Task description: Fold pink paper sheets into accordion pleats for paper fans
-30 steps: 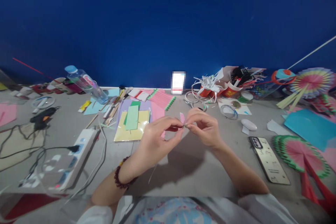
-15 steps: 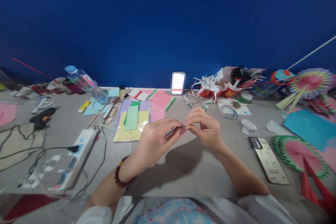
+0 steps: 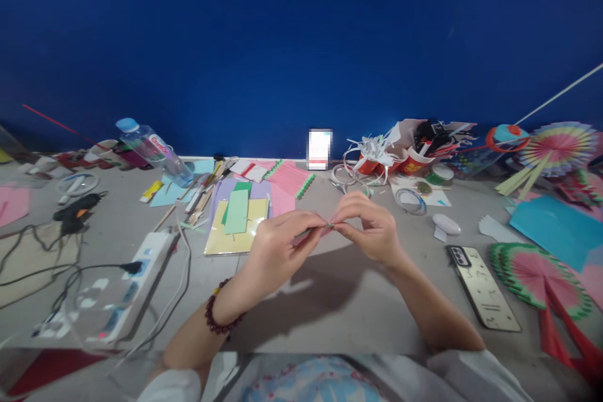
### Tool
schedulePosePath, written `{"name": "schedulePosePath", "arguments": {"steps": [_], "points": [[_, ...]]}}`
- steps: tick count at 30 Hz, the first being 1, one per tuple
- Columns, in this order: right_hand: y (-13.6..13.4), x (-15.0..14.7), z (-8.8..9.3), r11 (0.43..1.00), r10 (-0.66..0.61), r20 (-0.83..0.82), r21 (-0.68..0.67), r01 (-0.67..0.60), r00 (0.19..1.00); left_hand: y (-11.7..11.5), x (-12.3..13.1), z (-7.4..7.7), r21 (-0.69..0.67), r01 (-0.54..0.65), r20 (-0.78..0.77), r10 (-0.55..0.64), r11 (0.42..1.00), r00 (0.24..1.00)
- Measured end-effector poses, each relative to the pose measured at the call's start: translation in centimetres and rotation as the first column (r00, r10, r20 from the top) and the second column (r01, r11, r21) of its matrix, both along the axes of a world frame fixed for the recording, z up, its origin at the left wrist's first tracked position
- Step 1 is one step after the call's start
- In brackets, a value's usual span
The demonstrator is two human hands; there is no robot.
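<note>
power strip (image 3: 139, 282) left — phone (image 3: 485, 289), pink-green fan (image 3: 521, 270) right | hands (image 3: 282, 250) between

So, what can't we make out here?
All in the head view:
Held piece: mostly hidden by the left hand and right hand.
White rectangle: contents blurred into blocks.
Phone: screen hidden, its back faces up.
Pink paper, far left: cut off by the picture's edge.

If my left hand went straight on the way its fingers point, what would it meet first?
Most likely the right hand: its fingertips face the left hand across the small pink-and-green piece. Any remaining gap is too small to judge.
</note>
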State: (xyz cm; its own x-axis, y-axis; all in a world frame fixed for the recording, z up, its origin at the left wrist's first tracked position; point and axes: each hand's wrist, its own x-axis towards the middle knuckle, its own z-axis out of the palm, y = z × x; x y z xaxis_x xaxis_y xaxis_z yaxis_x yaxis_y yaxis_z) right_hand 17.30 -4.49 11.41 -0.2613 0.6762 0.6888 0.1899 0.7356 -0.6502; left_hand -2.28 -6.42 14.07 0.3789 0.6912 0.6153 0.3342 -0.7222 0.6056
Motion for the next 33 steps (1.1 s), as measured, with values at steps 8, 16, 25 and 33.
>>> {"name": "schedulePosePath", "arguments": {"steps": [8,16,25,33], "points": [[-0.5,-0.2,0.3,0.995,-0.057,0.032,0.085,0.054,0.998,0.1,0.0,0.0,-0.021,0.014,-0.003,-0.014,1.0,1.0],[-0.5,-0.4,0.1,0.982,-0.151,0.068,0.123,0.142,0.986,1.1,-0.2,-0.3,-0.006,0.035,0.035,-0.034,0.999,0.999],[-0.4,-0.5,0.5,0.989,-0.147,0.052,0.037,0.146,0.988,1.8,-0.3,-0.5,-0.085,0.005,0.083,0.002,0.996,0.997],[-0.4,-0.4,0.3,0.992,-0.114,0.031,-0.042,0.115,0.993,1.7,-0.3,-0.5,-0.09,0.029,0.1,-0.02,0.995,0.995]]}}
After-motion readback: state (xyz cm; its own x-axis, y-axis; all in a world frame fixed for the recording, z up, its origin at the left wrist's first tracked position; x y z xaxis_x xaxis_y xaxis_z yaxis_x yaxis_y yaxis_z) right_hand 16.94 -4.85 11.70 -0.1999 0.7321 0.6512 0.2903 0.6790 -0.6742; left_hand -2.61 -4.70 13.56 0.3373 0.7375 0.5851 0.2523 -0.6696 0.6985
